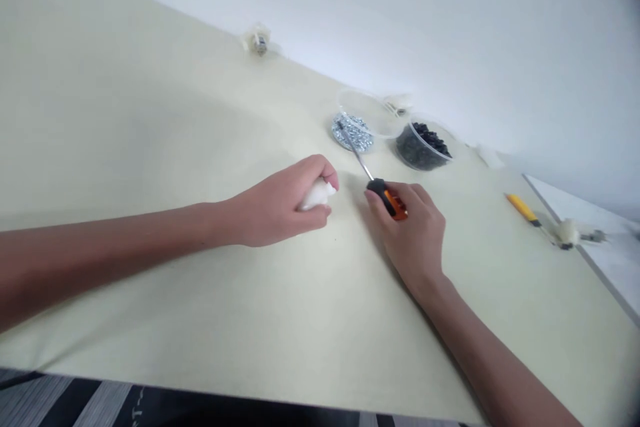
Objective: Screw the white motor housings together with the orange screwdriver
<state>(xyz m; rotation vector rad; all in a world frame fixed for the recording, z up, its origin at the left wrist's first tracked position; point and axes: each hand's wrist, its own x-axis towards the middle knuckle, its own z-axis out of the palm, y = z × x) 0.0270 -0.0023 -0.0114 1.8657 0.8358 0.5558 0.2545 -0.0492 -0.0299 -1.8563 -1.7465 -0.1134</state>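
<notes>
The left arm reaches in low from the side, its hand curled almost shut around a soft-looking white object, which shows only between the fingers and thumb; what that object is, I cannot tell. The right hand lies just beside it, not touching, with its fingers closed around the orange-and-black handle of a screwdriver; the steel shaft slants away from the person, and its tip sits over a round heap of small silver metal parts, though I cannot tell whether it touches them. Just past the heap stands a clear plastic tub, filled partway with small black pieces; between them, a clear round container or lid looks empty. All this rests on a pale cream table covering; a small white-and-metal part sits well apart near the far edge; farther right lie a yellow utility knife and another white-and-metal part, the latter on a white panel's edge.
</notes>
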